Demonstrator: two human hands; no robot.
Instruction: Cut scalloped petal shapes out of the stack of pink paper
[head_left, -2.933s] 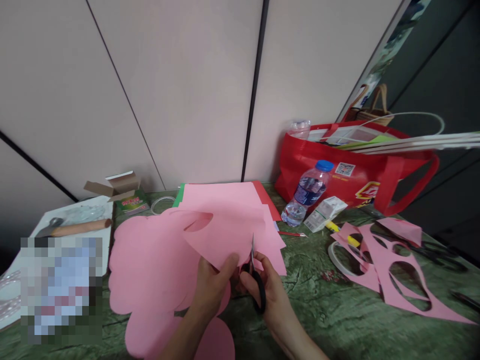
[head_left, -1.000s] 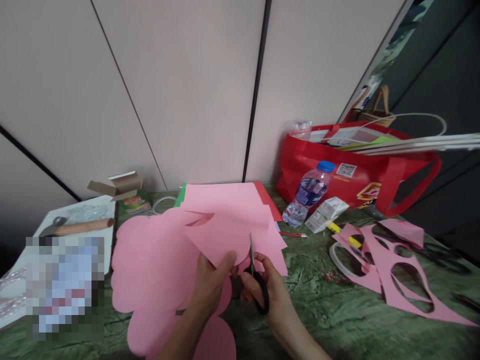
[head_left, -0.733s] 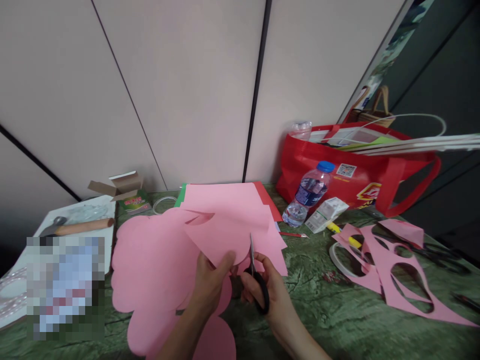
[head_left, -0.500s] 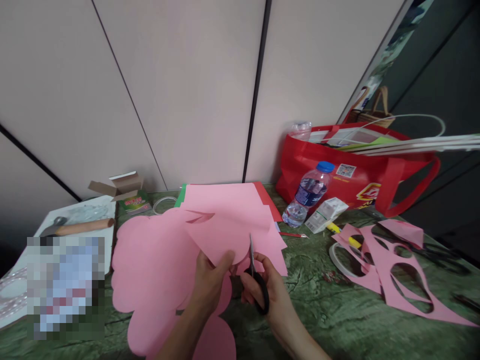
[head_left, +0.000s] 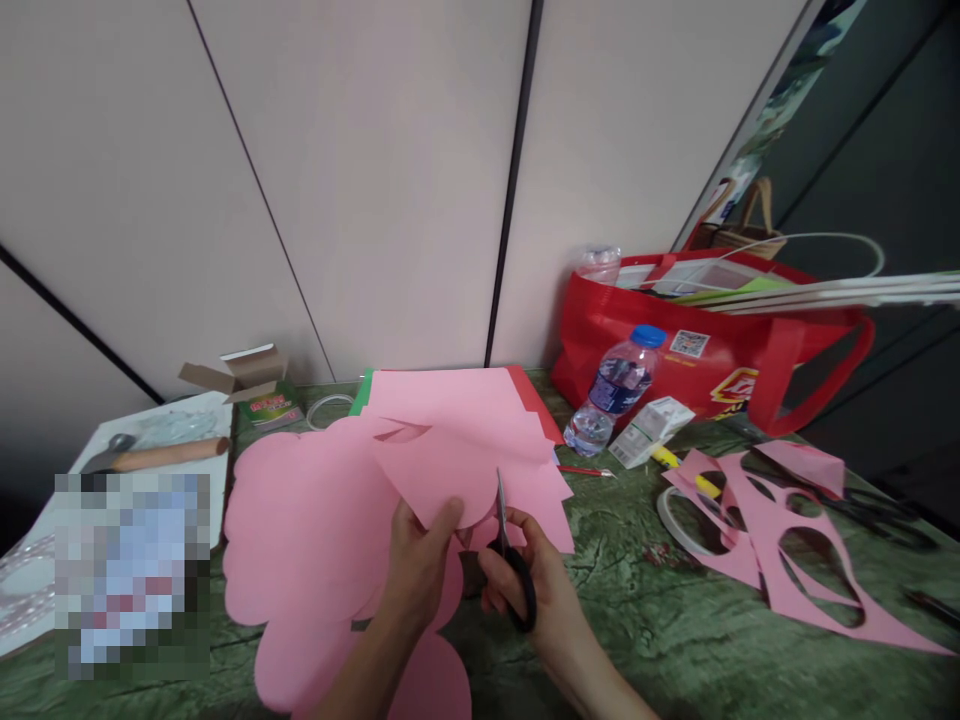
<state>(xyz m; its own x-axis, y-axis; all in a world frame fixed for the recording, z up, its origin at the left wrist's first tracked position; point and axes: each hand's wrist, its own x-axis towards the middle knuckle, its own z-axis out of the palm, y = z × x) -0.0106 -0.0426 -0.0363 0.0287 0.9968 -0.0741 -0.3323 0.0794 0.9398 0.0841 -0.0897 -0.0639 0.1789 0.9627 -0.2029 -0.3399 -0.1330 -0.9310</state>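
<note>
Starting at the left, I have scalloped pink cutouts [head_left: 300, 530] lying flat on the green table [head_left: 675, 660], partly beneath the left forearm. Beside them the left hand [head_left: 418, 562] pinches the paper [head_left: 442, 465], thumb on top and fingers folded underneath. The paper is at mid-table, over other pink sheets [head_left: 442, 390]. To cut it well, I'd want a light grip close to the rounded edge but out of the blades' line, with this hand turning the sheet so the curve feeds in smoothly. The paper looks broader across than it is deep, but pink on pink hides its far border, so I can't be sure of its long axis.

Next come the scissors [head_left: 503, 543], just at the right of that curved edge. They point away from me, the tip leaning slightly left, and their long axis runs from the black handle toward the wall [head_left: 390, 200]. I can't tell how far apart the blades stand. The right hand [head_left: 546, 590] is wrapped around the handle loops; I'd favour a steady wrist and short, shallow snips. Further right, holed pink scraps [head_left: 769, 560] lie well apart from both hands.
</note>
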